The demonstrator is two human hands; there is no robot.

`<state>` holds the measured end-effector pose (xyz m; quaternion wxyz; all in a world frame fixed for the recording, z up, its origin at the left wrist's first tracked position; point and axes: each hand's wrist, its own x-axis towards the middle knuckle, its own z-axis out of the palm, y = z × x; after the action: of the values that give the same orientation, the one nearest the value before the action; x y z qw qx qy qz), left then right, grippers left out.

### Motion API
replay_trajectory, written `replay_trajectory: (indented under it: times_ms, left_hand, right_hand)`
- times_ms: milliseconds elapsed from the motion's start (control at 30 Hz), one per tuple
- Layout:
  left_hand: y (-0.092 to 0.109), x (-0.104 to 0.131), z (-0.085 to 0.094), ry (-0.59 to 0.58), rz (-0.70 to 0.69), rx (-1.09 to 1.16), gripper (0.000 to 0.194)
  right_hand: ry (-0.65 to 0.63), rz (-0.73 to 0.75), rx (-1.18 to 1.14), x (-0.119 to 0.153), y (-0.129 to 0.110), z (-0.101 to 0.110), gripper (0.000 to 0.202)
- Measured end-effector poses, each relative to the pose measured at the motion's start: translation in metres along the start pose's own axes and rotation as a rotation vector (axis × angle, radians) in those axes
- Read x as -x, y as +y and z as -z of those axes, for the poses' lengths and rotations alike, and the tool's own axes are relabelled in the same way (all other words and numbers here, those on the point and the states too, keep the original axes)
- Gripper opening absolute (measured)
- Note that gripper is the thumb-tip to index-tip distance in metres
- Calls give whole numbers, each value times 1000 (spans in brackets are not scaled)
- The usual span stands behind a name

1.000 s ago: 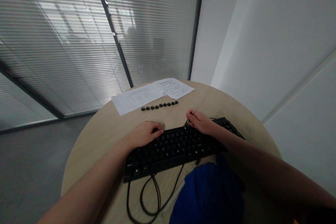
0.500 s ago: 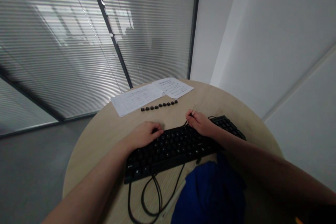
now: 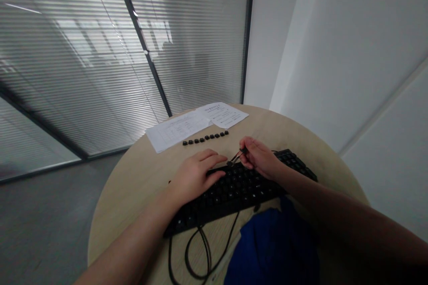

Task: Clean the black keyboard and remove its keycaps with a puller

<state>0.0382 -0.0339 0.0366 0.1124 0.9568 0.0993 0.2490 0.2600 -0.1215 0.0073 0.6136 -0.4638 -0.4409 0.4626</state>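
Observation:
My right hand grips the dark handle of a wire keycap puller above the back edge of a black keyboard. The puller's two wires point down and left, with a small black keycap at their tips. My left hand lies over the keyboard's left part, thumb and fingers apart, fingertips close to that keycap. Beyond the hands, several black keycaps form a row on the table.
Printed papers lie at the far side of the round wooden table. A looped black cable runs in front of the keyboard. Blue cloth is at the near edge. A blinded glass partition and white wall stand behind.
The puller has swung so its wires now point down-left with a keycap at the tips. My left hand has moved right and spread its thumb and fingers toward it.

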Motion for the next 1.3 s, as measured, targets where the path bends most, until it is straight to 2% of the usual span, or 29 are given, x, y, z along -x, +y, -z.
replay_trajectory:
  times_ms: [133, 267, 367, 467, 567, 700, 833, 1000, 1067, 1133, 1200, 1300]
  left_hand:
    - [12, 1, -4, 56, -101, 23, 20]
    - [11, 1, -6, 67, -122, 8, 15]
    - [11, 1, -2, 104, -107, 35, 11]
    - [12, 1, 3, 162, -88, 49, 9]
    - [13, 1, 4, 181, -108, 41, 10]
    - [11, 2, -3, 180, -150, 31, 12]
    - [11, 3, -7, 175, -152, -9, 15]
    - [15, 3, -5, 116, -171, -44, 18]
    - [12, 3, -5, 97, -147, -45, 23]
    - [6, 3, -4, 69, -80, -60, 26]
    - [-4, 2, -3, 16, 2, -86, 19]
    - [-22, 2, 0, -90, 110, -120, 17]
  right_hand:
    - [-57, -72, -76, 8, -3, -12, 45]
    - [-49, -92, -26, 5, 2, -9, 46]
    - [40, -44, 25, -1, 5, 1, 48]
    - [82, 75, 146, -3, 2, 9, 52]
    - [18, 144, 302, 1, -5, 9, 52]
    - [-142, 54, 353, 12, -13, -4, 40]
    - [-266, 104, 522, 20, -18, -11, 26]
    - [-317, 33, 603, 19, -18, -1, 27]
    - [-272, 43, 681, 9, -16, 11, 31]
    - [-162, 69, 780, -11, -13, 28, 35]
    - [-63, 77, 888, -40, -8, 46, 36]
    - [-8, 37, 1062, -89, 1, 69, 30]
